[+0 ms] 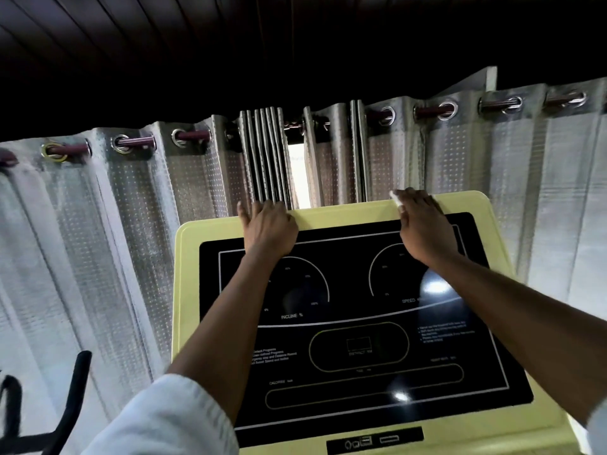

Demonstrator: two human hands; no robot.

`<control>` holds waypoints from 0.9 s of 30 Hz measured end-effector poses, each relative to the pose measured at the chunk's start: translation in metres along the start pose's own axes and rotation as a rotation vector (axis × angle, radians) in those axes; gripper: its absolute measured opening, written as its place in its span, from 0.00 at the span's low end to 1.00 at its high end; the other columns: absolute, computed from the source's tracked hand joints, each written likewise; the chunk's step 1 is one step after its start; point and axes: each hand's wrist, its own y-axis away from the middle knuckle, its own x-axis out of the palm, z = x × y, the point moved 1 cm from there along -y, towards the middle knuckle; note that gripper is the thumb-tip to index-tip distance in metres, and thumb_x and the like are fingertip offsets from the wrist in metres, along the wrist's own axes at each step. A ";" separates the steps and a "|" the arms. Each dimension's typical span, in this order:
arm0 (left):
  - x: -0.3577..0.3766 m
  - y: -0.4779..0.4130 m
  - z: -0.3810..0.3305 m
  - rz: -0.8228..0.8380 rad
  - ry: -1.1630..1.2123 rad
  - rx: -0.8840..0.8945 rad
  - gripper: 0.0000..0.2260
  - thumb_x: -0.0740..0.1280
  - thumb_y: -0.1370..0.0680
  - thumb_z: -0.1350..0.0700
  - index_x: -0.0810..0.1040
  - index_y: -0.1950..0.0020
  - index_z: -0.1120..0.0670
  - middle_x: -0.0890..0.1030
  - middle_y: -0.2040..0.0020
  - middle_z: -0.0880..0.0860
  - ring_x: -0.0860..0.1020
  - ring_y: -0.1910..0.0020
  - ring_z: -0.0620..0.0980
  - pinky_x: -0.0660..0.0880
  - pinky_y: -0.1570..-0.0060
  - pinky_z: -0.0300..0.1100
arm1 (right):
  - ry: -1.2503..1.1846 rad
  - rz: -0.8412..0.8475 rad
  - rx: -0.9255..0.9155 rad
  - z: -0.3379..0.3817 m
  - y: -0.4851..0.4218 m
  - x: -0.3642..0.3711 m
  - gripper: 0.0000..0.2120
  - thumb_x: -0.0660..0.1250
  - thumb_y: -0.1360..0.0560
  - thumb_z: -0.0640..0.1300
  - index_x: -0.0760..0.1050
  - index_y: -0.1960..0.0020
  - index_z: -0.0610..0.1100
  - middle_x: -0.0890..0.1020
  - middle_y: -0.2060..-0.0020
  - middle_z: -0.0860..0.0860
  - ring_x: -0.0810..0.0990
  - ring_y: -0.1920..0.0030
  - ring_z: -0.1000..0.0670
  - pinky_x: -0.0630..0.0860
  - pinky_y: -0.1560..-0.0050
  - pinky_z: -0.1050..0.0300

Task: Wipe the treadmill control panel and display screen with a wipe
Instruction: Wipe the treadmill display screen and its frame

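The treadmill console has a pale yellow frame [348, 215] around a black glossy display screen [361, 382] with incline and speed dials. My left hand [267, 229] grips the console's top edge at the left, fingers curled over the rim. Flat on the top right of the frame lies my right hand [422, 224], pressing a white wipe [397, 199] against it. Only the wipe's edges show beside my fingers; the remainder is hidden under the hand.
Grey eyelet curtains [131, 231] on a dark rod hang right behind the console, with a bright gap [299, 178] in the middle. A black handlebar [74, 392] of another machine stands at the lower left. A small black button strip [374, 441] sits below the screen.
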 end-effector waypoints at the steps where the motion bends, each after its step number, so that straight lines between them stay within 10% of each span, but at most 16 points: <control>1: 0.000 -0.005 -0.018 0.034 -0.006 0.085 0.18 0.55 0.19 0.52 0.73 0.33 0.56 0.74 0.32 0.57 0.65 0.28 0.57 0.45 0.24 0.60 | -0.008 -0.027 0.037 -0.009 -0.002 -0.004 0.20 0.53 0.20 0.41 0.68 0.29 0.43 0.75 0.35 0.45 0.70 0.33 0.42 0.67 0.30 0.46; 9: 0.028 -0.002 -0.096 0.211 -0.105 0.179 0.26 0.51 0.17 0.43 0.56 0.21 0.53 0.61 0.23 0.53 0.56 0.23 0.61 0.43 0.28 0.70 | -0.037 -0.049 0.195 -0.048 0.001 -0.009 0.21 0.54 0.20 0.40 0.66 0.28 0.42 0.72 0.31 0.43 0.66 0.29 0.40 0.66 0.29 0.43; 27: 0.039 0.008 -0.118 0.104 -0.026 0.017 0.25 0.51 0.20 0.48 0.59 0.24 0.56 0.64 0.26 0.54 0.55 0.24 0.61 0.38 0.30 0.73 | -0.067 -0.067 0.317 -0.080 0.051 -0.005 0.27 0.51 0.18 0.41 0.52 0.20 0.40 0.56 0.21 0.42 0.53 0.20 0.43 0.53 0.21 0.46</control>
